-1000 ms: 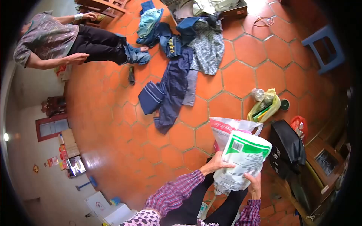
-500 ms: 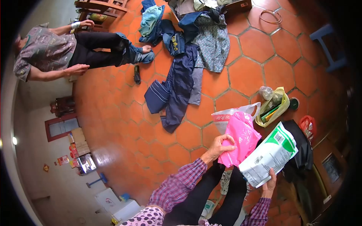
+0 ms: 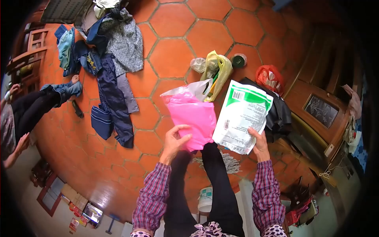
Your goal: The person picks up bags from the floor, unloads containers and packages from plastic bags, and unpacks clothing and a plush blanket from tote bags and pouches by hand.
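Note:
My left hand [image 3: 173, 144] grips a bright pink plastic bag [image 3: 193, 118], its thumb on top. A whitish translucent bag [image 3: 201, 87] shows at the pink bag's upper edge. On the right, my right hand [image 3: 259, 147] is closed on the lower edge of a white and green printed packet [image 3: 242, 114] with a barcode near its top. The packet's lower left corner comes close to the pink bag. Just beyond both lies a yellow plastic bag [image 3: 222, 71] holding green and yellow items. Behind the packet, partly covered, is a black bag [image 3: 279, 123].
A red bag [image 3: 270, 78] and a dark-lidded jar [image 3: 239, 60] are beyond the packet. Clothes [image 3: 114, 98] lie spread on the tiled floor at left. Another person [image 3: 29, 94] is at far left. A wooden bench [image 3: 316, 94] stands right; a bucket [image 3: 205, 198] is below.
My view has swung right, so the clothes and the other person sit farther left. Both hands keep their holds; the packet now stands more upright in view beside the pink bag.

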Demonstrator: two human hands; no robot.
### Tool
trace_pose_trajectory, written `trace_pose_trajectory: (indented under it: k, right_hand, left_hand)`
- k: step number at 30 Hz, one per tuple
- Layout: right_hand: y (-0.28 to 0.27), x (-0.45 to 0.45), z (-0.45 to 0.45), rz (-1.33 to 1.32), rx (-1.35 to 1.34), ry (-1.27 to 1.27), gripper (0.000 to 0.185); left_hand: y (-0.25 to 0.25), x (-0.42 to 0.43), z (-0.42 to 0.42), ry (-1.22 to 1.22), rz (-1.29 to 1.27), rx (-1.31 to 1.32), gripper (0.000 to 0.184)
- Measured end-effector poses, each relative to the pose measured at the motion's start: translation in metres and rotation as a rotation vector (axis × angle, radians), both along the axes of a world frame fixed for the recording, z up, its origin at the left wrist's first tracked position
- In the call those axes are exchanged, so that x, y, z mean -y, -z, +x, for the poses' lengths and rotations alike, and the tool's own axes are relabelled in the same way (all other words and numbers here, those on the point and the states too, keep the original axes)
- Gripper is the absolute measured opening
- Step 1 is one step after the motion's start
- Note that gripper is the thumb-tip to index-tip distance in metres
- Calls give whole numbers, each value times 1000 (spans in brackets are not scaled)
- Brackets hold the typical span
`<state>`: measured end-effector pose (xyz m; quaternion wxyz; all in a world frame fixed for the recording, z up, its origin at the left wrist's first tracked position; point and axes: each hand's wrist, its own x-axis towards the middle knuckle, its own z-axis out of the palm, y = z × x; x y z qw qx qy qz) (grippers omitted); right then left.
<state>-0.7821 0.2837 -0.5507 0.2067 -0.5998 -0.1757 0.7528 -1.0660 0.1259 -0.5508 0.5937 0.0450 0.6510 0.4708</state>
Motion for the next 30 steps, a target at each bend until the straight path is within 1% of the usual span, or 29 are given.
trace_pose_trajectory:
  k: [1, 2, 3, 5, 6, 7, 9, 10, 11, 13, 14, 15, 17, 19, 21, 22, 23, 24, 25, 27, 28, 29, 30]
  right_hand:
    - [0, -4, -1, 13, 2, -13, 54]
    - [-1, -8, -3, 40, 23, -34, 53]
    - [-1, -12, -3, 28, 31, -35, 53]
    - [3, -13, -3, 145, 90, -84, 53]
    - [5, -14, -6, 174, 113, -92, 52]
    - [8, -20, -10, 167, 116, -90, 52]
    - [9, -49, -30, 212, 164, -166, 50]
    - [14, -59, -36, 231, 175, -212, 51]
    - [21, -69, -44, 249, 187, -255, 52]
    - [40, -85, -65, 278, 203, -275, 52]
    - [43, -90, -83, 271, 161, -243, 52]
    - [50, -94, -106, 267, 117, -216, 51]
    - [81, -100, -142, 216, -17, -138, 48]
    - [118, -108, -180, 180, -144, -102, 43]
    - [160, -124, -216, 115, -155, -145, 39]
    - [172, -130, -230, 81, -184, -158, 38]
    - [186, -136, -243, 44, -211, -170, 38]
    - [201, -142, -253, -17, -349, -100, 40]
    - [215, -133, -254, -13, -216, 10, 47]
    - [195, -91, -269, 85, 53, -107, 49]
    - [191, -60, -267, 313, 175, -313, 56]
    - [189, -28, -262, 606, 288, -504, 56]
    - [162, 2, -266, 538, 270, -561, 56]
  left_hand:
    - [-3, -4, 1, 66, 55, -42, 33]
    - [-8, -4, -3, 176, 26, -75, 34]
    - [-5, 1, -2, 176, 15, -65, 34]
    - [8, 22, -1, -193, 39, 52, 38]
    - [9, 36, -3, -317, 7, 117, 49]
    - [14, 43, -4, -315, -1, 119, 49]
    - [17, 44, -11, -543, 54, 136, 54]
    - [17, 45, -9, -602, 8, 156, 49]
    - [22, 51, -7, -601, -13, 153, 49]
    - [39, 68, -5, -686, -142, 289, 38]
    - [44, 73, -6, -667, -140, 355, 32]
    - [44, 78, -7, -673, -161, 356, 32]
    - [41, 77, -8, -600, -178, 421, 29]
    - [41, 79, -10, -599, -233, 425, 30]
    - [45, 89, -12, -572, -191, 366, 38]
    - [44, 91, -14, -566, -190, 347, 43]
    - [43, 94, -15, -573, -202, 346, 43]
    - [41, 95, -17, -552, -204, 315, 44]
    - [43, 96, -17, -530, -202, 284, 44]
    - [47, 105, -13, -535, -195, 288, 43]
    - [50, 107, -11, -544, -188, 282, 40]
    - [52, 108, -9, -553, -179, 275, 38]
    - [53, 109, -8, -577, -187, 283, 34]
